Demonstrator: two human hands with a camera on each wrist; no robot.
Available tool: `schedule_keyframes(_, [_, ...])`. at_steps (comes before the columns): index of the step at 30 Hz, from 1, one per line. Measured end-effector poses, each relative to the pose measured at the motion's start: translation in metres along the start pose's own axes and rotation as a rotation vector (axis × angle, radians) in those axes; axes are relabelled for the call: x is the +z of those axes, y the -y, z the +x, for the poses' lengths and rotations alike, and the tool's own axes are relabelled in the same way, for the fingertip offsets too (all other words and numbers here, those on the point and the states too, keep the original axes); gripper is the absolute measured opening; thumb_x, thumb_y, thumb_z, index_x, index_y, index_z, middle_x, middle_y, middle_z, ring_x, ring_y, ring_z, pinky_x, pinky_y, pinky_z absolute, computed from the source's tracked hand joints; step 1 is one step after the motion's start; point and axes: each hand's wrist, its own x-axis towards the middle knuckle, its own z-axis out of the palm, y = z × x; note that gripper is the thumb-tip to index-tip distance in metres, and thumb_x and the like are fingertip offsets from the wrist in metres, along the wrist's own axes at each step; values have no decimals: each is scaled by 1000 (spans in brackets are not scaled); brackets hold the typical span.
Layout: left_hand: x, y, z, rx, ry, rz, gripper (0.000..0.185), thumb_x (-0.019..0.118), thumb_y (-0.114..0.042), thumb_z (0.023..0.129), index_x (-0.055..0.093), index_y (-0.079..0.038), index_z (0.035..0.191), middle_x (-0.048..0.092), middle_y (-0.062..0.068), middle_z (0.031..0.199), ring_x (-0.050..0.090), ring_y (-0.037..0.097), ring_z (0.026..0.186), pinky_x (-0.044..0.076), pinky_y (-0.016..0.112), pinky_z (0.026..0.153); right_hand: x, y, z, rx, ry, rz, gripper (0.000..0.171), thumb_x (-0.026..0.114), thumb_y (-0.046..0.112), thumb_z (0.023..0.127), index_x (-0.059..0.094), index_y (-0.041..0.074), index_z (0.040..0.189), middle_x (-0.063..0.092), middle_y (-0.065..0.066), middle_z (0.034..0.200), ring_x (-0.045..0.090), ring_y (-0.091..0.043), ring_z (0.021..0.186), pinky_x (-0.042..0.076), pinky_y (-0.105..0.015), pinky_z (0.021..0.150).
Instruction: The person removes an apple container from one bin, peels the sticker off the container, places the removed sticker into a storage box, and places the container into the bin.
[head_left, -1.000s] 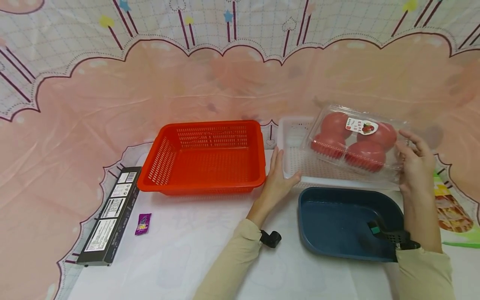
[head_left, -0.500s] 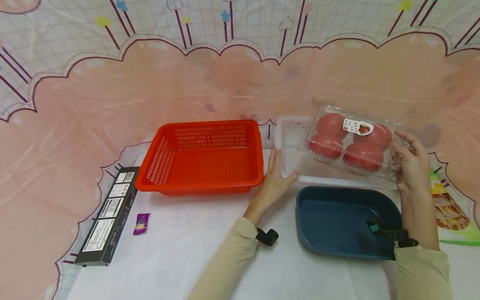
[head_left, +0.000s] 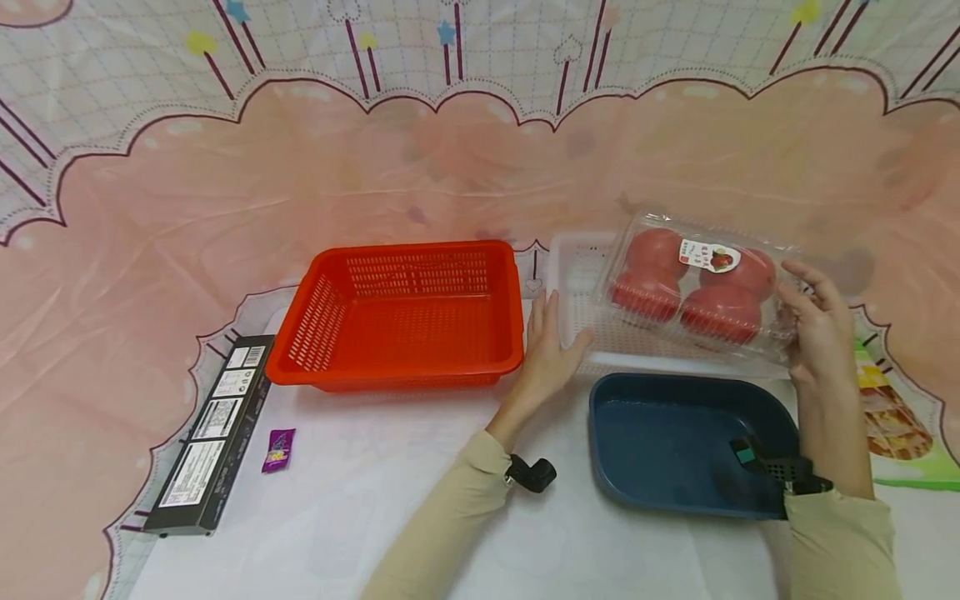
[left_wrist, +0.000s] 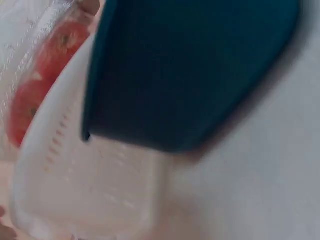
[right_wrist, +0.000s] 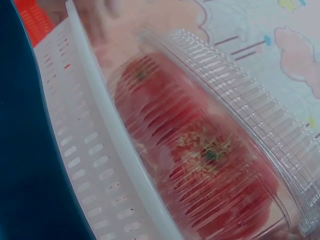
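The clear clamshell pack of tomatoes hangs tilted above the white perforated basket, its long axis running left to right across the basket's length, and it lies directly to the left of the right hand, which grips it by its right end with the fingers curled over the rim and the thumb underneath; the pack's far left end reaches out over the basket's middle, apart from the floor of the basket. The right hand is therefore the nearer one by far, since it already holds the pack, while the left hand rests with straight, relaxed fingers flat against the near left corner of the white basket, touching its rim and holding nothing. In the right wrist view the ribbed lid of the pack sits just above the white rim, with the tomatoes pressed against the plastic. Counted: one pack with four red tomatoes inside and one label on its lid; three containers, namely one orange basket to the left, one white basket behind, and one dark blue tub in front of it; one long black box and one small purple wrapper lie well apart on the left of the table
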Motion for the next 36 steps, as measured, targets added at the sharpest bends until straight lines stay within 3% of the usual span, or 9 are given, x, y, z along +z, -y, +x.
schedule_keyframes(3, [-1,-17,5,42,-75,-75,71,53,-41,93,24,-20,154,14,2,164,17,24,150,22,58,119,-2,0,0,9,7,-14,33,72,15,86,65,16,118,47,3,69,42,-10,52,33,-18,40])
schedule_keyframes(5, [-5,-32,14,63,-79,-149,66,52,-39,95,28,-21,153,20,1,162,23,23,148,24,56,119,-2,0,0,12,6,-16,34,73,15,85,65,17,118,47,3,68,41,-10,51,31,-19,40])
schedule_keyframes(8, [-9,-53,35,63,-9,-232,63,50,-41,96,30,-22,152,27,1,160,28,23,146,26,55,118,-2,1,-1,19,8,-26,34,73,17,85,65,18,119,47,4,72,41,-10,55,30,-19,42])
schedule_keyframes(11, [-10,-64,59,49,96,-212,63,48,-47,96,30,-24,153,31,1,159,32,24,145,29,54,117,-1,1,-1,19,19,-14,31,72,15,86,66,18,116,47,3,71,41,-10,55,29,-19,42])
schedule_keyframes(15, [-7,-64,79,4,216,-221,60,50,-47,96,32,-31,151,42,5,152,47,25,136,40,50,111,2,0,-2,6,40,2,27,71,12,87,67,17,113,46,3,67,42,-9,51,30,-18,40])
schedule_keyframes(19, [-5,-60,87,-2,258,-301,59,53,-43,96,33,-33,150,54,11,140,59,22,121,49,42,103,4,0,-2,-2,29,-53,28,70,15,87,66,18,115,44,2,80,42,-8,56,33,-16,43])
schedule_keyframes(28, [-6,-63,94,53,294,-258,60,56,-41,95,34,-31,150,45,5,149,46,23,132,38,49,112,3,0,-1,-7,21,-142,28,66,19,91,64,20,119,42,1,89,42,-8,61,32,-16,45])
schedule_keyframes(33, [-8,-66,97,39,326,-210,58,58,-40,94,37,-32,147,38,4,152,35,25,139,35,52,113,4,-3,-1,-58,60,-150,23,63,15,93,66,18,116,44,3,70,39,-7,48,29,-17,40])
schedule_keyframes(36, [-8,-67,97,40,330,-137,57,58,-43,94,37,-31,146,32,1,156,24,26,141,31,54,114,4,-3,-1,-94,90,-176,21,60,13,95,67,17,115,42,5,68,37,-5,45,27,-17,40])
